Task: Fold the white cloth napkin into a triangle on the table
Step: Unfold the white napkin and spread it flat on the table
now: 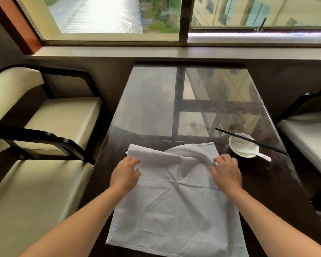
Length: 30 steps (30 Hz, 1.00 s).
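The white cloth napkin (176,204) lies spread on the glass-topped bench (156,108), its near edge reaching the bench's near side and hanging a little over it, creases radiating from its middle. Its far part is lifted and rolled back toward the person, bunched into a loose ridge between the two hands. The left hand (125,175) is closed in a pinch on the left end of that ridge; the right hand (226,171) is likewise closed on the cloth at the right end, fingers curled over the fold. The cloth looks light, thin and limp — it will sag and wrinkle wherever it is unsupported, and likely slide easily on the smooth glass. For a clean triangle it seems best taken by a corner or along the hem, carried to the opposite corner, then pressed flat along the fold. A white bowl (244,145) with a spoon (248,151) in it and dark chopsticks (250,140) laid across it stands just beside the napkin's far right corner — a swept edge could catch it.
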{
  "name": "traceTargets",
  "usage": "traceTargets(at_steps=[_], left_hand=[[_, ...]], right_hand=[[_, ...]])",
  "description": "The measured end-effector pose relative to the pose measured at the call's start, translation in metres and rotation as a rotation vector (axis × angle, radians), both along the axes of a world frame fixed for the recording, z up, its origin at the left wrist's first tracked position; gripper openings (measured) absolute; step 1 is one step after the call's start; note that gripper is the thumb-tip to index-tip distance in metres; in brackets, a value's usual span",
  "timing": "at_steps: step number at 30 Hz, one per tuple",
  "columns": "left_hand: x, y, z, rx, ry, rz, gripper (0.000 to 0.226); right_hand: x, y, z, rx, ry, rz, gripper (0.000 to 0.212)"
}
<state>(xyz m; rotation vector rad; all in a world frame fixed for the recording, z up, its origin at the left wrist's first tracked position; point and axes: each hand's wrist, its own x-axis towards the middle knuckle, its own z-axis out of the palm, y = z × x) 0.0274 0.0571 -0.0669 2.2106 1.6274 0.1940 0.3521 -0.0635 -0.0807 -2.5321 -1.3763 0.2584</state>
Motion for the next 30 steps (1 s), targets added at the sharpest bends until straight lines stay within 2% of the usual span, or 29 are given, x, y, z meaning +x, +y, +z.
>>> traceTargets(at_steps=[3, 5, 10, 14, 17, 21, 24, 26, 30], left_hand=[[0.009, -0.028, -0.016, -0.016, 0.138, -0.262, 0.052], [0.011, -0.044, -0.034, -0.034, 0.238, -0.343, 0.065], [0.005, -0.061, -0.064, -0.032, 0.279, -0.331, 0.077], [0.000, -0.062, -0.073, 0.067, 0.224, -0.316, 0.075], [-0.002, -0.065, -0.075, 0.113, 0.217, -0.308, 0.074], [-0.001, -0.066, -0.075, 0.111, 0.231, -0.315, 0.074], [-0.001, -0.066, -0.073, 0.110, 0.241, -0.311, 0.074], [-0.001, -0.066, -0.071, 0.107, 0.245, -0.304, 0.075], [-0.002, -0.065, -0.070, 0.095, 0.247, -0.311, 0.075]], right_hand=[[-0.020, 0.041, 0.012, 0.060, 0.040, 0.168, 0.028], [-0.038, 0.074, 0.018, 0.061, 0.092, 0.283, 0.031], [-0.074, 0.141, 0.020, -0.157, 0.072, 0.522, 0.041], [-0.084, 0.163, 0.011, -0.274, -0.015, 0.662, 0.021], [-0.084, 0.168, 0.006, -0.287, -0.054, 0.738, 0.016], [-0.082, 0.176, 0.007, -0.208, -0.062, 0.648, 0.017], [-0.070, 0.186, 0.016, -0.018, -0.030, 0.348, 0.017], [-0.059, 0.190, 0.019, 0.008, -0.056, 0.230, 0.016], [-0.058, 0.186, 0.014, -0.037, -0.074, 0.277, 0.021]])
